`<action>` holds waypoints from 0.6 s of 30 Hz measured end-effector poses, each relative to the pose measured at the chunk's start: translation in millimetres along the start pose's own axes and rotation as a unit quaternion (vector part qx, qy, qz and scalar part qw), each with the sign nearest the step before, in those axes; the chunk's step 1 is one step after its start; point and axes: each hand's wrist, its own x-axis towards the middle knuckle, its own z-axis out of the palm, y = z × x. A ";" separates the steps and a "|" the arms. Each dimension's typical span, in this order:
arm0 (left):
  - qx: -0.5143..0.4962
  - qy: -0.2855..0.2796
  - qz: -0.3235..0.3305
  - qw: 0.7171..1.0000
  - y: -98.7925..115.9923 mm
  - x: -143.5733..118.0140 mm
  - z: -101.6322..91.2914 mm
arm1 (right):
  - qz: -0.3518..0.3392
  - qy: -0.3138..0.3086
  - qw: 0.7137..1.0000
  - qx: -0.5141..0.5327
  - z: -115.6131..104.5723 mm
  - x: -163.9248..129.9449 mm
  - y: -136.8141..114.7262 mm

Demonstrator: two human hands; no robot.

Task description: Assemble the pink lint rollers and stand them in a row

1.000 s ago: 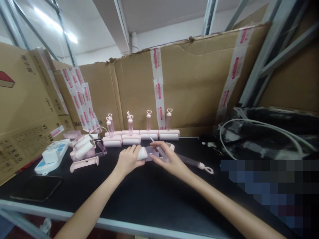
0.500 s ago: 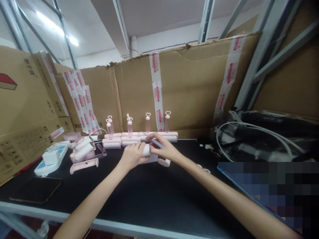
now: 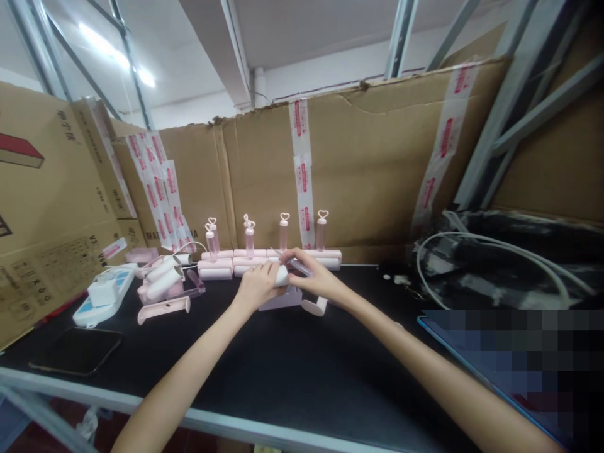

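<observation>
My left hand (image 3: 255, 286) grips a small white-and-pink roller-like piece (image 3: 282, 275) above the black tabletop (image 3: 283, 371). My right hand (image 3: 317, 278) meets it from the right and pinches a thin clear tube (image 3: 298, 266) against that piece. Below the hands lies a pale card (image 3: 282, 299) and a pink handle part (image 3: 315, 307). Just behind them, a row of pink rollers (image 3: 268, 259) lines the cardboard wall, with several heart-topped tubes (image 3: 282, 230) standing on it.
At the left lie a pile of pink rollers (image 3: 163, 283), a pink handle (image 3: 164, 309), a white power strip with a charger (image 3: 102, 294) and a dark phone (image 3: 75, 350). Cables and black material (image 3: 491, 264) fill the right. Cardboard boxes (image 3: 47, 207) wall the left and back.
Both hands have risen from the tabletop and moved back toward the row of rollers, bringing the white piece and the clear tube together. The view shifted slightly.
</observation>
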 end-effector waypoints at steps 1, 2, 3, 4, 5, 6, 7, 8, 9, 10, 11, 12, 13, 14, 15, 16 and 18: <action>-0.002 -0.002 0.000 1.000 0.9 -1.5 0.9 | 0.003 0.003 1.000 0.004 1.5 -1.5 1.4; 0.000 -0.005 0.001 1.000 1.3 -3.5 1.6 | 0.005 0.005 1.000 0.008 3.8 -3.1 3.1; 0.004 -0.010 0.004 1.000 1.3 -5.8 2.1 | 0.005 0.007 1.000 0.011 6.7 -4.5 4.8; 0.011 -0.014 0.010 1.000 0.8 -8.2 2.3 | 0.004 0.009 1.000 0.013 9.9 -5.8 6.6; 0.019 -0.018 0.017 1.000 -0.2 -10.5 2.2 | 0.002 0.012 1.000 0.013 13.2 -6.7 8.1; 0.025 -0.021 0.023 0.999 -1.6 -12.5 1.9 | 0.001 0.016 1.000 0.010 16.2 -7.3 9.3; 0.027 -0.022 0.027 0.999 -3.4 -14.0 1.3 | 0.000 0.024 1.000 0.005 18.5 -7.5 10.1; 0.025 -0.021 0.028 0.999 -5.4 -15.0 0.5 | 0.002 0.035 0.999 -0.002 19.9 -7.3 10.3; 0.017 -0.018 0.022 0.999 -7.6 -15.4 -0.5 | 0.002 0.047 0.999 -0.009 20.1 -6.8 10.1; 0.005 -0.016 0.007 1.000 -9.9 -15.4 -1.7 | 0.002 0.054 0.998 -0.014 19.3 -6.2 9.4; -0.010 -0.014 -0.016 1.000 -12.2 -14.9 -3.1 | 0.001 0.059 0.998 -0.019 17.4 -5.5 8.4; -0.026 -0.012 -0.047 0.998 -14.4 -14.3 -4.7 | 0.002 0.061 0.998 -0.022 14.7 -5.0 7.2; -0.043 -0.011 -0.081 0.996 -16.5 -13.6 -6.3 | 0.006 0.061 0.998 -0.024 11.5 -4.5 5.9; -0.061 -0.009 -0.116 0.991 -18.3 -13.0 -8.0 | 0.014 0.064 0.997 -0.027 8.0 -4.3 4.7; -0.079 -0.007 -0.148 0.986 -19.8 -12.5 -9.6 | 0.026 0.069 0.997 -0.028 4.6 -4.1 3.7; -0.098 -0.004 -0.173 0.980 -20.9 -12.2 -11.0 | 0.040 0.076 0.996 -0.024 1.4 -4.1 2.7; -0.142 0.004 -0.204 0.969 -21.7 -12.1 -12.4 | 0.067 0.103 0.992 0.004 -4.0 -3.9 0.7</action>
